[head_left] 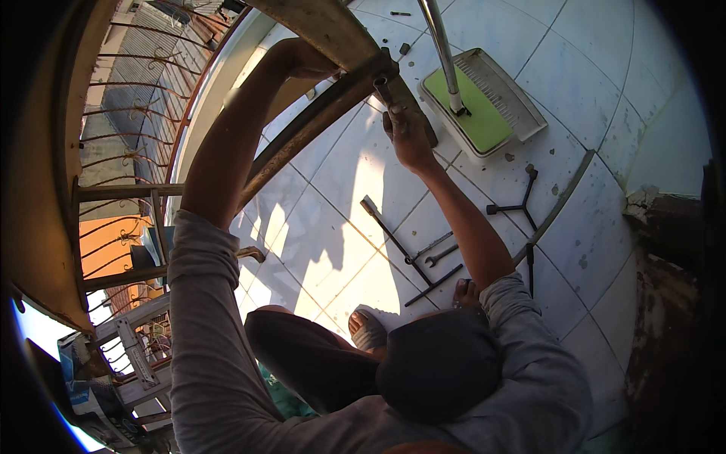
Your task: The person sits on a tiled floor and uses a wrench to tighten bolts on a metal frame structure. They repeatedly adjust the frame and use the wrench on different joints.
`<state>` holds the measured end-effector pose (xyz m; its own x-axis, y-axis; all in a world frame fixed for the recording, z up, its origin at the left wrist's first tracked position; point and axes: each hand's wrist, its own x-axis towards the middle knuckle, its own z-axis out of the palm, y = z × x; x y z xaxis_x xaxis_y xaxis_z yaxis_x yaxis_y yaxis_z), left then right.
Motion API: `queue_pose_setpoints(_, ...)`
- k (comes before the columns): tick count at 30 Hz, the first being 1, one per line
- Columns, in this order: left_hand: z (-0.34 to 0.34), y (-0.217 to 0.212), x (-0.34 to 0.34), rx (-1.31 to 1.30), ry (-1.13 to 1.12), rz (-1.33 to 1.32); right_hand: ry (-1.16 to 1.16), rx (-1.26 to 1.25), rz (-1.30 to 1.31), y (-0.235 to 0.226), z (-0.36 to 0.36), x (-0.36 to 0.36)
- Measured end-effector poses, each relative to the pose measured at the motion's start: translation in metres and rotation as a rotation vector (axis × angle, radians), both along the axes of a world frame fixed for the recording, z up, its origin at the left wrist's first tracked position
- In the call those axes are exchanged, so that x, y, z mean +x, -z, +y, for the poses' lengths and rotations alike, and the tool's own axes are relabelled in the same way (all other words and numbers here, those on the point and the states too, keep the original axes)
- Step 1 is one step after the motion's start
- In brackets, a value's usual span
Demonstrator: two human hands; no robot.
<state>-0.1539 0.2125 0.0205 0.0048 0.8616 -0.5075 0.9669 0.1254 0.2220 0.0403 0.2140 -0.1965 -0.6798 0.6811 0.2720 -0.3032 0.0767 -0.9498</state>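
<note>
At the rusty metal frame (pixel 302 125), my right hand (pixel 409 140) is closed around a dark socket wrench (pixel 383 91). The wrench reaches up to the frame's rounded end, where the exact contact is hard to see. My left hand (pixel 306 60) is at the far side of the same frame, beneath the wide curved panel (pixel 321 26). Its fingers look curled in against the metal and are partly hidden, so what they hold does not show. On the tiles below my right forearm lie a long-handled wrench (pixel 393 234), an open-end wrench (pixel 442 256) and a dark rod (pixel 433 285).
A Y-shaped socket wrench (pixel 522 206) lies to the right on the white tiled floor (pixel 333 219). Beyond my right hand stands a green and white cleaning head (pixel 473 113) with a metal pole (pixel 440 45). Curled railings (pixel 136 83) run along the left. My sandalled foot (pixel 367 329) is below.
</note>
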Motion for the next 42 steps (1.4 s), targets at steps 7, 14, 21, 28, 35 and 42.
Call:
queue_pose_setpoints(7,-0.006,0.066,-0.068,0.207,0.101,-0.319,0.137,0.342,-0.139,-0.017,0.023,0.022)
queue_pose_setpoints(14,-0.016,0.078,-0.062,-0.006,-0.748,-0.911,0.123,0.93,-0.468,-0.072,0.097,0.052)
queue_pose_setpoints(21,0.001,0.075,-0.052,-0.018,-0.719,-0.792,-0.141,-0.347,0.16,-0.003,-0.006,-0.016)
queue_pose_setpoints(28,-0.021,0.079,-0.065,0.289,-0.207,-0.667,-0.631,-1.687,0.446,-0.158,-0.066,0.024)
queue_pose_setpoints(35,-0.001,0.095,-0.064,0.067,-0.651,-0.895,0.072,0.71,-0.598,-0.087,0.031,0.077)
queue_pose_setpoints(42,0.01,0.113,-0.074,0.035,-0.631,-0.929,0.081,1.222,-0.78,-0.133,0.095,0.075)
